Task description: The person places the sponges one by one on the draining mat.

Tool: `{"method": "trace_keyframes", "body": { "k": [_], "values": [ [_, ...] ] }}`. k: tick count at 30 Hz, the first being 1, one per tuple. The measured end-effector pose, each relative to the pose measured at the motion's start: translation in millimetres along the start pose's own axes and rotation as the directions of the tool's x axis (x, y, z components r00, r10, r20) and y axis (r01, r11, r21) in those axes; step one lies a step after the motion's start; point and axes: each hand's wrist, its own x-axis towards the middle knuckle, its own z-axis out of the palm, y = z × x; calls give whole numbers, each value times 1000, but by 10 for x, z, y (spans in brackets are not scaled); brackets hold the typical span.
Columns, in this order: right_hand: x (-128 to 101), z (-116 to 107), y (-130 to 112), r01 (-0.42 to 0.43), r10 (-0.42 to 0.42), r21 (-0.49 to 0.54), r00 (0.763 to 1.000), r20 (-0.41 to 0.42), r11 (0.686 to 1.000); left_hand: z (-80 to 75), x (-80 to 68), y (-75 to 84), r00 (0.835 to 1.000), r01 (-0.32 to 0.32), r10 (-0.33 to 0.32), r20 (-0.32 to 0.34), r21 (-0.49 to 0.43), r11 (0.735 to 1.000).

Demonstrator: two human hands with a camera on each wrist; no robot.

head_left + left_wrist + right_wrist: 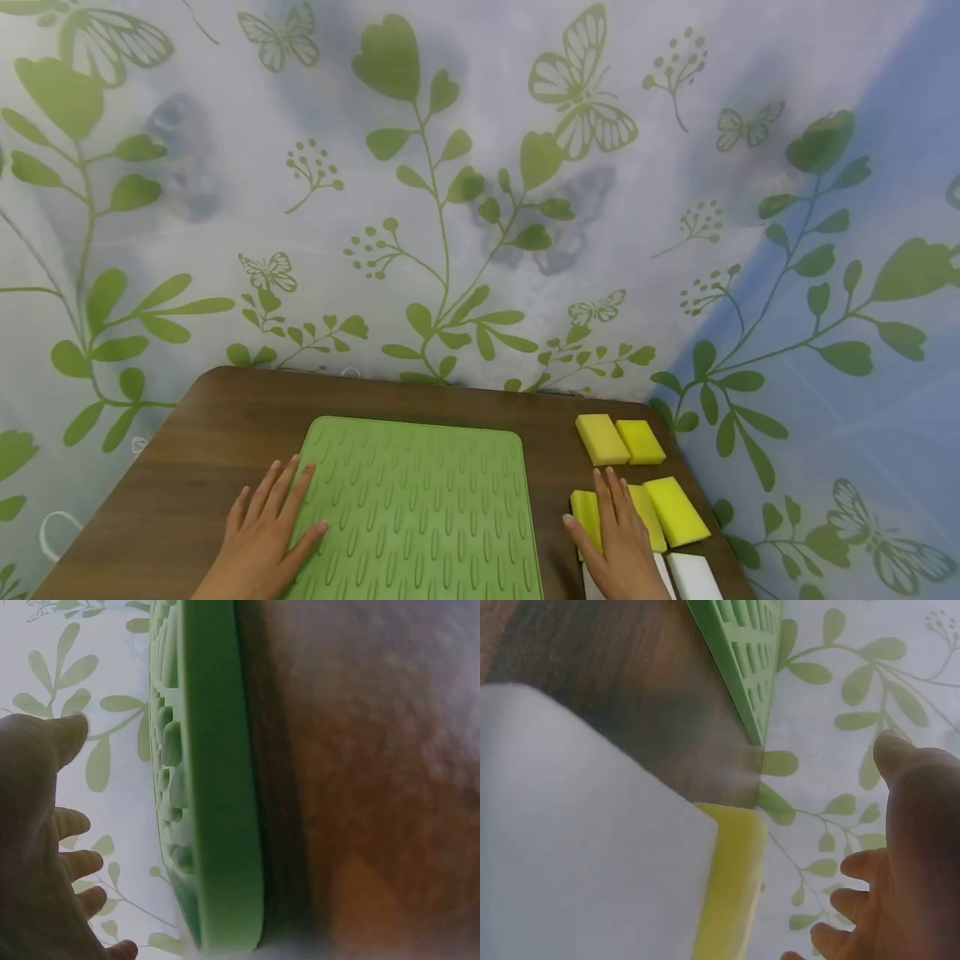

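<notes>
A green ridged mat (420, 500) lies flat on the brown table. My left hand (262, 533), fingers straight and spread, is over the mat's left edge; in the left wrist view its fingers (81, 864) hold nothing, and the thick side of the mat (221, 780) stands close by. My right hand (621, 542) has its fingers extended over a group of sponges to the right of the mat. Partly hidden under it are a yellow sponge (585, 510) and a white sponge (585, 847). The right fingers (851, 904) are empty too.
Two more yellow sponges (602, 440) sit side by side near the table's back right corner. Another yellow sponge (677, 511) and a white one (694, 577) lie right of my right hand. A leaf-and-butterfly patterned curtain (450, 208) hangs behind the wooden table (172, 492).
</notes>
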Motion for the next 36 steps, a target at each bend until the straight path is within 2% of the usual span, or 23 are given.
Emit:
{"method": "trace_keyframes", "body": {
  "k": [3, 7, 10, 14, 18, 23, 26, 29, 33, 36],
  "values": [
    [27, -52, -34, 70, -69, 12, 997, -29, 997, -15, -7, 19, 1000, -2, 2, 0, 6, 1000],
    [85, -179, -88, 175, -172, 28, 982, -78, 984, -16, -24, -31, 999, -50, 50, -18, -24, 998],
    [152, -273, -87, 217, -211, 51, 972, -102, 975, -5, -57, -96, 994, -93, 89, -57, -68, 993],
    [237, -351, -24, 228, -219, 83, 970, -109, 970, -7, -117, -134, 996, -75, 69, -59, -110, 991],
    [295, -373, 38, 225, -216, 87, 971, -104, 970, 9, -184, -168, 999, -50, 48, -15, -157, 986],
    [321, -389, 94, 198, -191, 86, 978, -86, 976, 43, -248, -199, 999, -17, 28, 37, -267, 964],
    [327, -399, 116, 182, -176, 86, 981, -77, 980, 87, -275, -225, 999, -29, 41, 32, -308, 951],
    [337, -406, 134, 174, -167, 95, 983, -70, 980, 152, -306, -262, 997, -71, 74, 2, -282, 957],
    [357, -400, 177, 166, -160, 112, 985, -66, 980, 246, -354, -322, 996, -93, 91, -19, -176, 980],
    [376, -395, 211, 159, -153, 118, 986, -60, 980, 285, -382, -366, 995, -95, 95, -8, -92, 991]
  ]
}}
